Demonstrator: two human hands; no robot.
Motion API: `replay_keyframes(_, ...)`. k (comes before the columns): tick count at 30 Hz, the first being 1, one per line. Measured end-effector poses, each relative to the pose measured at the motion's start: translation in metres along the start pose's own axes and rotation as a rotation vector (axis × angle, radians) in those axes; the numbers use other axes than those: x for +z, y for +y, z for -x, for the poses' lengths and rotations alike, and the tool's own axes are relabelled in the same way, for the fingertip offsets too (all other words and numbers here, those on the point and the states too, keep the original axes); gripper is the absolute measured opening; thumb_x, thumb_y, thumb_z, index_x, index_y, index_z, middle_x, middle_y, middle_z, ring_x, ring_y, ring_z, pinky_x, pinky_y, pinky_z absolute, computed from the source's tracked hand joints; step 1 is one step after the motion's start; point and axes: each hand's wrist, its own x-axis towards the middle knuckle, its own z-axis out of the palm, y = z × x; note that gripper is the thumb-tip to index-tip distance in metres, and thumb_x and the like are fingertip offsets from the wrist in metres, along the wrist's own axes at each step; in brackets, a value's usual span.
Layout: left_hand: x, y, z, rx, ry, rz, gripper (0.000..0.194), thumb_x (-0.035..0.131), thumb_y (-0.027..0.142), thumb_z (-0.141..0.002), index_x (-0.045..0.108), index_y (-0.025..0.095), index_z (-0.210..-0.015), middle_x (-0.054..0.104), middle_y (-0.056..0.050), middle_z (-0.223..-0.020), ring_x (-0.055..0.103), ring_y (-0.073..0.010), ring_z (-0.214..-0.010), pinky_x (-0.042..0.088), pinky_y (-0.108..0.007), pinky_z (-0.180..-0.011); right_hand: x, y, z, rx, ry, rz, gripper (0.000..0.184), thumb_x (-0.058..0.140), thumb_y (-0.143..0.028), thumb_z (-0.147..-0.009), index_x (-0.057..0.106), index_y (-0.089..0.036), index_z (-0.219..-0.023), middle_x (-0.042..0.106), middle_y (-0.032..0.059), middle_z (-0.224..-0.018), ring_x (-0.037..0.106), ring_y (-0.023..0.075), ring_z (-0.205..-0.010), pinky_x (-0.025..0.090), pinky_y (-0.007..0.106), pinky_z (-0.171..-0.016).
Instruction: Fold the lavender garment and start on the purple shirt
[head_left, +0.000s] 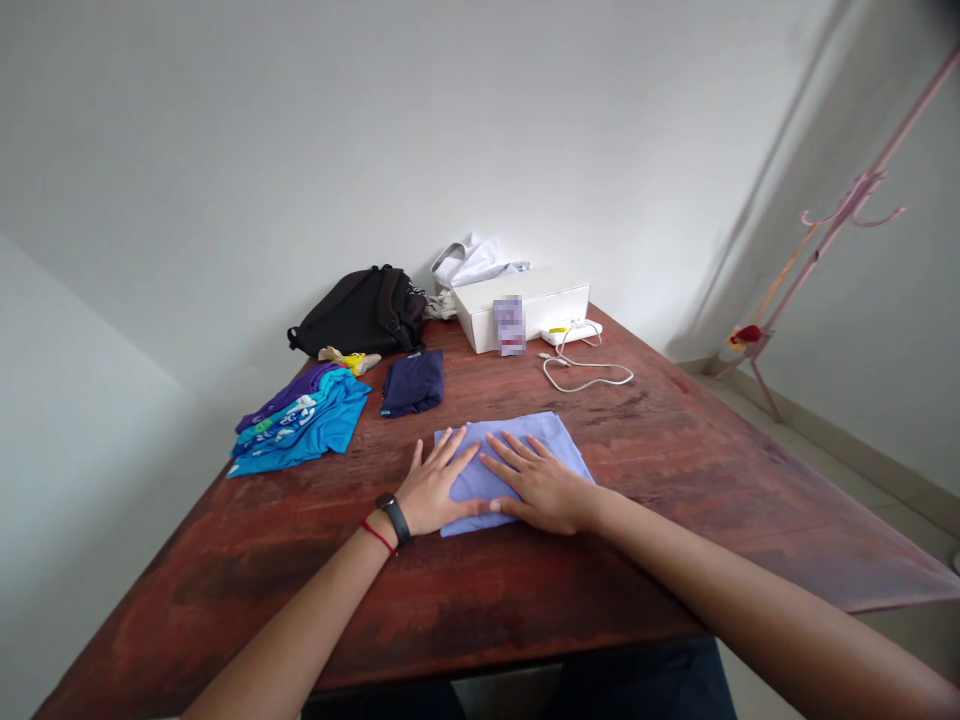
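Note:
A folded light-blue cloth (536, 432) lies flat on the reddish wooden table (675, 460), near its middle. My left hand (435, 488) rests palm down on the cloth's left part, fingers stretched and spread; a black band and a red string sit on that wrist. My right hand (536, 485) lies flat on the cloth beside it, fingers spread too. The thumbs almost touch. Neither hand holds anything.
A stack of folded blue and purple garments (300, 425) lies at the left, a folded navy garment (412, 383) beside it. Behind stand a black backpack (360, 312), a white box (525, 300), a white cable (585, 368) and a pink coat stand (825, 230) at right.

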Motion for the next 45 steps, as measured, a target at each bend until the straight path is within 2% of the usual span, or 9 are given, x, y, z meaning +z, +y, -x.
replay_keyframes(12,0.000,-0.005,0.000,-0.012,0.008,0.073,0.093,0.053,0.080,-0.083,0.028,0.033,-0.159,0.013,-0.011,-0.168,0.011,-0.0411,-0.153,0.011,-0.071,-0.116,-0.012,0.043,-0.005,0.254,0.012,0.071,0.067,0.035,-0.067,-0.099,0.040,-0.031,-0.155,0.027,0.0058,-0.166,0.016,0.0384,-0.153,0.017,0.062,-0.120)
replay_keyframes(17,0.006,-0.012,0.000,0.037,0.094,0.108,0.068,0.047,0.067,-0.095,0.038,0.036,-0.155,0.020,-0.007,-0.167,0.018,-0.0353,-0.153,0.012,-0.064,-0.120,-0.013,0.045,-0.008,0.312,-0.003,0.096,0.067,0.037,-0.067,-0.099,0.040,-0.031,-0.155,0.026,0.0045,-0.166,0.017,0.0363,-0.154,0.015,0.060,-0.121)
replay_keyframes(23,0.010,-0.019,0.001,0.037,0.117,0.148,0.067,0.051,0.066,-0.094,0.041,0.035,-0.153,0.023,-0.008,-0.166,0.020,-0.0356,-0.153,0.012,-0.064,-0.120,-0.015,0.044,-0.007,0.318,0.000,0.070,0.068,0.039,-0.066,-0.098,0.040,-0.029,-0.155,0.025,0.0050,-0.166,0.015,0.0349,-0.154,0.014,0.059,-0.122)
replay_keyframes(27,0.002,-0.004,0.002,0.064,0.173,0.136,0.069,0.054,0.065,-0.093,0.046,0.029,-0.151,0.024,-0.011,-0.165,0.018,-0.0398,-0.152,0.013,-0.065,-0.120,-0.022,0.040,-0.007,0.264,0.181,0.001,0.065,0.039,-0.061,-0.100,0.050,-0.020,-0.149,0.033,0.0104,-0.162,0.017,0.0325,-0.154,0.017,0.057,-0.123)
replay_keyframes(30,-0.002,0.015,0.000,0.225,0.262,0.135,0.067,0.050,0.060,-0.097,0.043,0.023,-0.153,0.026,-0.012,-0.165,0.020,-0.0351,-0.153,0.015,-0.056,-0.124,-0.021,0.028,-0.011,0.124,0.299,-0.021,0.054,0.040,-0.048,-0.103,0.051,-0.021,-0.148,0.041,0.0095,-0.159,0.024,0.0290,-0.153,0.022,0.055,-0.123)
replay_keyframes(33,0.003,0.025,-0.003,0.301,0.240,0.139,0.081,0.051,0.063,-0.095,0.032,0.015,-0.158,0.022,-0.016,-0.165,0.021,-0.0334,-0.153,0.020,-0.050,-0.124,-0.012,0.017,-0.014,0.029,0.219,-0.027,0.053,0.035,-0.039,-0.105,0.044,-0.019,-0.153,0.040,0.0107,-0.159,0.031,0.0259,-0.151,0.029,0.050,-0.122)
replay_keyframes(37,0.015,0.019,-0.003,0.220,0.107,0.074,0.098,0.048,0.076,-0.089,0.028,0.010,-0.159,0.022,-0.020,-0.164,0.017,-0.0379,-0.153,0.017,-0.055,-0.124,0.000,0.014,-0.017,0.123,0.042,0.128,0.065,0.043,-0.052,-0.101,0.040,-0.014,-0.154,0.033,0.0142,-0.162,0.026,0.0321,-0.152,0.025,0.054,-0.123)
replay_keyframes(40,0.022,0.015,-0.002,0.179,0.125,0.039,0.083,0.037,0.071,-0.097,0.034,0.015,-0.157,0.025,-0.016,-0.164,0.019,-0.0351,-0.153,0.017,-0.055,-0.124,0.000,0.016,-0.017,0.174,-0.026,0.189,0.068,0.039,-0.057,-0.101,0.036,-0.018,-0.157,0.027,0.0101,-0.165,0.022,0.0319,-0.153,0.021,0.053,-0.123)
replay_keyframes(45,0.030,0.004,-0.005,0.088,0.280,-0.026,0.056,0.038,0.053,-0.104,0.047,0.024,-0.151,0.029,-0.010,-0.164,0.025,-0.0343,-0.152,0.022,-0.055,-0.122,-0.009,0.024,-0.016,0.303,-0.081,0.184,0.070,0.036,-0.065,-0.100,0.030,-0.027,-0.159,0.021,0.0036,-0.167,0.014,0.0306,-0.155,0.014,0.057,-0.123)
